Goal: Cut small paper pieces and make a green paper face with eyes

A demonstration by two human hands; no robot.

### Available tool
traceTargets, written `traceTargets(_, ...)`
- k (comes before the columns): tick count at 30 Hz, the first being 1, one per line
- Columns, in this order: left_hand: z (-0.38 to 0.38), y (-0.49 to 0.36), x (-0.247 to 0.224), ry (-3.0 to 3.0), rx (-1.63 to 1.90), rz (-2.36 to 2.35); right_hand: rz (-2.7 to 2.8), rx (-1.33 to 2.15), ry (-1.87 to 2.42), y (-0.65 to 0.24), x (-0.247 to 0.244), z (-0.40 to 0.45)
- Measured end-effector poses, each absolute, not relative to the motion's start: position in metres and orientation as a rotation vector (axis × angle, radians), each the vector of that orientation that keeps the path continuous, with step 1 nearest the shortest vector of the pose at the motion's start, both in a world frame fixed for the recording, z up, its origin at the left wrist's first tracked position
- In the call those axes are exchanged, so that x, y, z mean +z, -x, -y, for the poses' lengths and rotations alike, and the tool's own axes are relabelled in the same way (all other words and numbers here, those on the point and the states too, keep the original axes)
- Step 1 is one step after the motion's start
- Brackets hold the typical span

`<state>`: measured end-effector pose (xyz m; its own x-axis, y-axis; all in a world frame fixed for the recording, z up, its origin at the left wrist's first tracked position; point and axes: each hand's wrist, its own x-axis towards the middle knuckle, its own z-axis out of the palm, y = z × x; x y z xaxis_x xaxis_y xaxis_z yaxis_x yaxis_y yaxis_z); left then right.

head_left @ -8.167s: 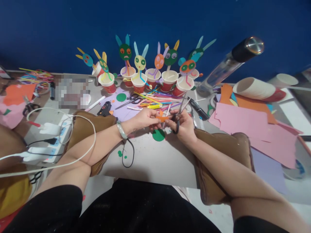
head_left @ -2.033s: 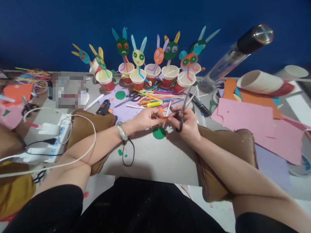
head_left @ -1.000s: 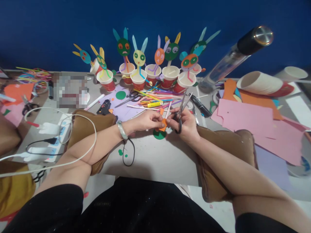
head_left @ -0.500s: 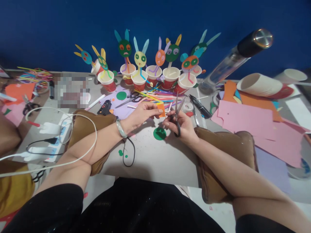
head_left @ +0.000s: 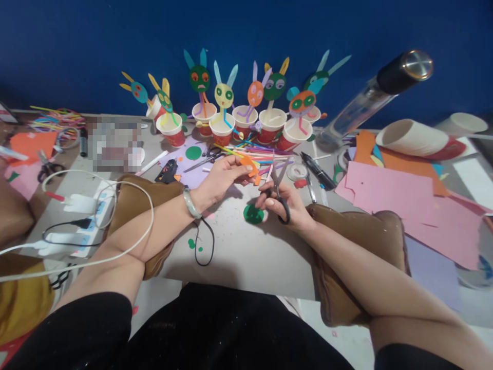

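Note:
Between the thumb and fingers of my left hand is a small piece of orange paper, with a cut bit hanging at its lower corner. My right hand has its fingers in the handles of black-handled scissors, whose blades point up and stand apart. The blades are to the right of the orange paper, not touching it. A green paper circle lies on the table below and between both hands. Tiny green scraps lie nearer to me.
Several paper cups with paper rabbit-like heads line the back. Coloured straws, a glue gun and a marker lie before them. Pink paper is at right, near a leaning bottle. Brown cushions support my forearms; a white cable crosses at left.
My left hand has turned and raised the orange paper slightly to the left. The scissors have moved a little left and down, their blades still apart.

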<state>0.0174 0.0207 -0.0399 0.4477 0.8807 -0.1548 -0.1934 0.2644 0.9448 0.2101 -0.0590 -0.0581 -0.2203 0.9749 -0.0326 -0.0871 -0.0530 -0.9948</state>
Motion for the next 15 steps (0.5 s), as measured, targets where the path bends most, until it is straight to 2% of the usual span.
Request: traceTargets(15,0.002,-0.027,-0.047,-1.215,0.717,-0.824,1.136,1.152,1.151,-0.21,-0.066,0.055)
